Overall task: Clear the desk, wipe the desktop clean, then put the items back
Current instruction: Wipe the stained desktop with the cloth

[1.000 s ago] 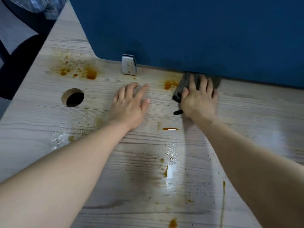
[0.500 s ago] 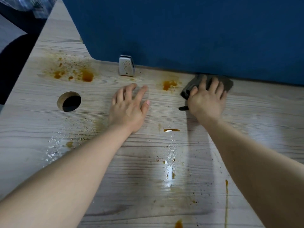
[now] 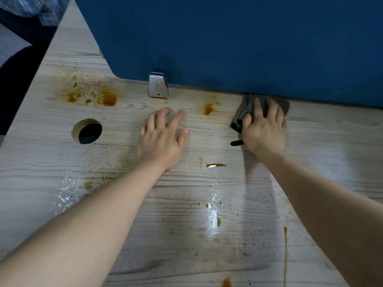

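Wiping step under way, bench bare of items. Right hand presses grey cloth flat against blue partition; left hand spread flat, empty. Next: likely sweep cloth left over orange stain

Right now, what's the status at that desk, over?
Left hand flat on pale wooden desktop. Right hand pressing dark grey cloth against blue partition. Orange stains remain; nothing in the way.
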`<action>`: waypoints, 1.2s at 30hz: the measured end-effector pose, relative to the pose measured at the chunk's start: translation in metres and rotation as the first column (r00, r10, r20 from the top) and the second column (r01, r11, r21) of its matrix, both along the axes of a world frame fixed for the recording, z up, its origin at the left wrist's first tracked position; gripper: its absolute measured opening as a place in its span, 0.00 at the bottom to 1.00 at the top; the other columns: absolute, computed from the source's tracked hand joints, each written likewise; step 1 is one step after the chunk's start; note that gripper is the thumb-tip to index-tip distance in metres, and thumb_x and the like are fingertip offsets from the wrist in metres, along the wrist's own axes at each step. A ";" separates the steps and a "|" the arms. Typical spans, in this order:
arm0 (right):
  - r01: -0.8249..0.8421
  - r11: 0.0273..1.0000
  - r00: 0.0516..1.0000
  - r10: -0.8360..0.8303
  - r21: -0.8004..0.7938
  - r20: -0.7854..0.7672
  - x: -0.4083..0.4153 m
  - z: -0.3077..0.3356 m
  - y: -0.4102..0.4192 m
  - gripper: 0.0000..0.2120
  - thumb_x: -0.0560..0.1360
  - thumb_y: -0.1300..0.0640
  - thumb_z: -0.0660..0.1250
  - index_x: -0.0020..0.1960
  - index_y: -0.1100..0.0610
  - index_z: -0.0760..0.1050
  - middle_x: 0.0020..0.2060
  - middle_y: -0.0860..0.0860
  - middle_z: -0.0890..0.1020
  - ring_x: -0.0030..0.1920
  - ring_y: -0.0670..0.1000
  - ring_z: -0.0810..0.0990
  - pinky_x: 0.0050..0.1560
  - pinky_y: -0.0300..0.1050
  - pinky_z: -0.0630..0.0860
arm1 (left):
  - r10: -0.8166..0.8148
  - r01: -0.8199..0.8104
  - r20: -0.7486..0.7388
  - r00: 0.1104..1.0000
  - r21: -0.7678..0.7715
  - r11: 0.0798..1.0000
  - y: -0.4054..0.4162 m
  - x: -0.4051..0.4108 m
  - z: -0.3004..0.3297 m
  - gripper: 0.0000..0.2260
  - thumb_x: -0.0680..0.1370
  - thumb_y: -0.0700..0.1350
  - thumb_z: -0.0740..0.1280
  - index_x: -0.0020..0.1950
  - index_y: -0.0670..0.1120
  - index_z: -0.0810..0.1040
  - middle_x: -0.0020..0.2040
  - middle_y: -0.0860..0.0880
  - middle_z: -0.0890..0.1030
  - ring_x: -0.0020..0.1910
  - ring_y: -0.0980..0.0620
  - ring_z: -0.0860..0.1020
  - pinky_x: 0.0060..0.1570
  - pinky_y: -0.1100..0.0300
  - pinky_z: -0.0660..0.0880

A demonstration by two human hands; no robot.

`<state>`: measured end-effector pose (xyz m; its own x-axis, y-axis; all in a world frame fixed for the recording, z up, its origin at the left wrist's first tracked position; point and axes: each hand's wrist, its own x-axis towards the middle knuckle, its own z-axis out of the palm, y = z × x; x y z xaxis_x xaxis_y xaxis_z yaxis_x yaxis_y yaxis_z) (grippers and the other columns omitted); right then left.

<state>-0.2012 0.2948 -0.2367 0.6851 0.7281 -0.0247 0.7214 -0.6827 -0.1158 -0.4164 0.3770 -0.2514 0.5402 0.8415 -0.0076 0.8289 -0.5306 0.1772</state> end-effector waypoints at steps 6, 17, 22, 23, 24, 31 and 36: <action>-0.085 0.996 0.994 0.086 0.010 -0.064 -0.042 0.001 0.037 0.26 0.81 0.48 0.46 0.78 0.51 0.50 0.76 0.54 0.51 0.76 0.57 0.47 0.74 0.57 0.46 | 0.013 -0.013 -0.019 1.000 -0.016 1.000 0.000 0.000 0.000 0.24 0.80 0.60 0.46 0.76 0.57 0.53 0.74 0.49 0.57 0.71 0.46 0.56 0.70 0.49 0.55; 0.017 0.999 1.000 -0.017 0.035 -0.010 -0.001 -0.002 0.005 0.26 0.80 0.47 0.48 0.77 0.52 0.54 0.75 0.55 0.54 0.75 0.57 0.51 0.74 0.56 0.50 | 0.010 -0.011 -0.012 1.000 -0.013 1.000 -0.001 0.002 0.000 0.24 0.80 0.60 0.46 0.76 0.57 0.53 0.74 0.49 0.57 0.71 0.46 0.56 0.70 0.49 0.56; -0.041 0.999 0.998 0.042 0.027 -0.044 -0.035 -0.003 0.037 0.26 0.81 0.49 0.46 0.77 0.54 0.52 0.76 0.56 0.53 0.75 0.59 0.49 0.74 0.59 0.48 | 0.018 -0.018 -0.003 1.000 -0.013 1.000 0.000 0.001 0.001 0.24 0.80 0.60 0.46 0.76 0.57 0.53 0.74 0.49 0.57 0.71 0.46 0.56 0.69 0.50 0.55; -0.072 0.997 0.996 0.074 0.029 -0.054 -0.037 -0.002 0.039 0.26 0.81 0.48 0.46 0.77 0.53 0.52 0.76 0.56 0.52 0.75 0.59 0.49 0.74 0.59 0.48 | 0.016 -0.016 -0.007 1.000 -0.014 1.000 -0.001 0.001 0.001 0.24 0.80 0.59 0.46 0.76 0.57 0.53 0.74 0.49 0.57 0.71 0.46 0.56 0.69 0.50 0.55; -0.099 0.995 0.993 0.101 0.031 -0.060 -0.035 -0.001 0.038 0.26 0.81 0.48 0.46 0.77 0.53 0.52 0.76 0.56 0.52 0.75 0.58 0.49 0.74 0.58 0.48 | 0.014 -0.014 -0.010 1.000 -0.014 1.000 -0.002 0.001 0.002 0.24 0.80 0.59 0.46 0.76 0.57 0.53 0.74 0.49 0.57 0.71 0.46 0.56 0.69 0.50 0.55; -0.116 0.993 0.992 0.117 0.029 -0.043 -0.013 -0.002 0.009 0.25 0.80 0.46 0.48 0.77 0.48 0.53 0.75 0.56 0.52 0.75 0.56 0.50 0.75 0.53 0.50 | 0.017 -0.017 -0.004 1.000 -0.013 1.000 -0.001 0.001 0.002 0.24 0.80 0.60 0.47 0.76 0.57 0.54 0.74 0.49 0.57 0.71 0.46 0.57 0.70 0.50 0.55; -0.062 0.998 0.996 0.063 0.013 -0.065 -0.040 0.000 0.037 0.25 0.81 0.48 0.46 0.78 0.51 0.51 0.75 0.58 0.50 0.75 0.58 0.48 0.74 0.56 0.47 | 0.022 -0.022 -0.007 1.000 -0.013 1.000 -0.001 0.002 0.001 0.24 0.80 0.60 0.46 0.76 0.57 0.53 0.74 0.49 0.57 0.71 0.47 0.56 0.70 0.50 0.55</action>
<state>-0.2416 0.3314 -0.2371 0.6356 0.7697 -0.0595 0.7531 -0.6352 -0.1716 -0.4149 0.3758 -0.2502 0.5217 0.8528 -0.0224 0.8414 -0.5100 0.1785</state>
